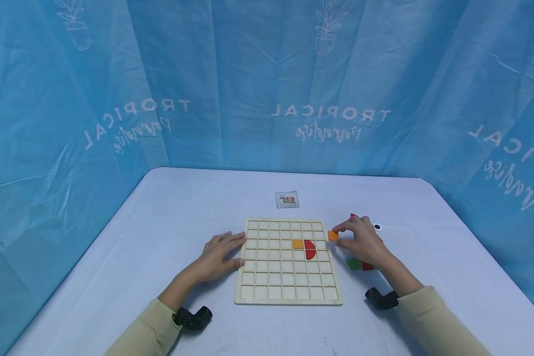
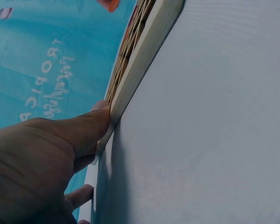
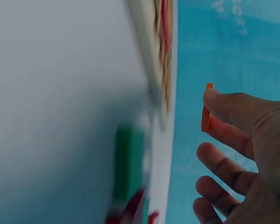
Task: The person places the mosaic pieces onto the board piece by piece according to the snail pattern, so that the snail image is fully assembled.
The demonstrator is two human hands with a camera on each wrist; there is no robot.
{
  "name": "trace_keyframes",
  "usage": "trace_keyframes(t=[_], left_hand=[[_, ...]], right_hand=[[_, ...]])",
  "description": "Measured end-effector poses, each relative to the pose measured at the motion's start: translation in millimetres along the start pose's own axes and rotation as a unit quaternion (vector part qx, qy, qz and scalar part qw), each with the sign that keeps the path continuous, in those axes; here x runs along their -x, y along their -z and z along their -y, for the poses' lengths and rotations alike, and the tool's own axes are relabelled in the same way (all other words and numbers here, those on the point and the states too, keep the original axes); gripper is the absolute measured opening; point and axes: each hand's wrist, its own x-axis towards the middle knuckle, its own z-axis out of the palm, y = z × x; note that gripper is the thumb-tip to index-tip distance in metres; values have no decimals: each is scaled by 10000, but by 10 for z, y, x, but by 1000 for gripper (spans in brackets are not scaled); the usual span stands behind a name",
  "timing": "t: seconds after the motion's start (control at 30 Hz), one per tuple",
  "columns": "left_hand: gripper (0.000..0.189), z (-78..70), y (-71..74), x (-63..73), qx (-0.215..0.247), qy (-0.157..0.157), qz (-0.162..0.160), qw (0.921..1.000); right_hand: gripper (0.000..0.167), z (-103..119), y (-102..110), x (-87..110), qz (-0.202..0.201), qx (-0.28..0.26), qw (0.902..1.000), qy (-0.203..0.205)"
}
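Observation:
Thumb and index finger of my right hand (image 1: 362,241) pinch an orange square tile (image 1: 333,236) just off the right edge of a wooden grid board (image 1: 288,302). In the right wrist view the tile (image 3: 206,108) appears edge-on, with the other fingers loosely bent below. My left hand (image 1: 218,256) rests against the board's left edge, fingers spread; the left wrist view has the thumb (image 2: 95,122) touching the board's side. In the grid lie one orange square tile (image 1: 298,244) and, right beside it, red quarter-round pieces (image 1: 310,249) forming a half circle.
Green (image 1: 353,264) and red pieces (image 1: 367,266) lie under and beside my right hand, along with a white eye piece (image 1: 377,227). A small picture card (image 1: 287,200) lies beyond the board on the white table (image 1: 160,212). Blue curtains (image 1: 258,74) surround the table.

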Motion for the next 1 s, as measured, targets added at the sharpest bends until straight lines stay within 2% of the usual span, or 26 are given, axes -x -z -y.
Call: trace_keyframes(t=[0.2, 0.47, 0.6, 0.7, 0.83, 1.0], left_hand=[[60, 7, -6, -3, -15, 56, 46, 10000], [61, 9, -12, 5, 159, -80, -73, 9998], [61, -2, -7, 16, 141, -163, -170, 9996], [61, -2, -6, 12, 119, -94, -119, 9998], [60, 9, -10, -1, 60, 52, 11, 10000], [60, 19, -15, -10, -13, 110, 39, 9999]], right_hand=[[30, 306, -78, 5, 64, -147, 9995, 287], [26, 606, -241, -35, 329, -310, 9985, 317], [24, 663, -315, -40, 358, -258, 9983, 382], [23, 673, -359, -35, 379, -248, 9980, 443], [24, 656, -423, -7, 440, 39, 9973, 582], [25, 633, -473, 30, 317, 259, 9962, 774]])
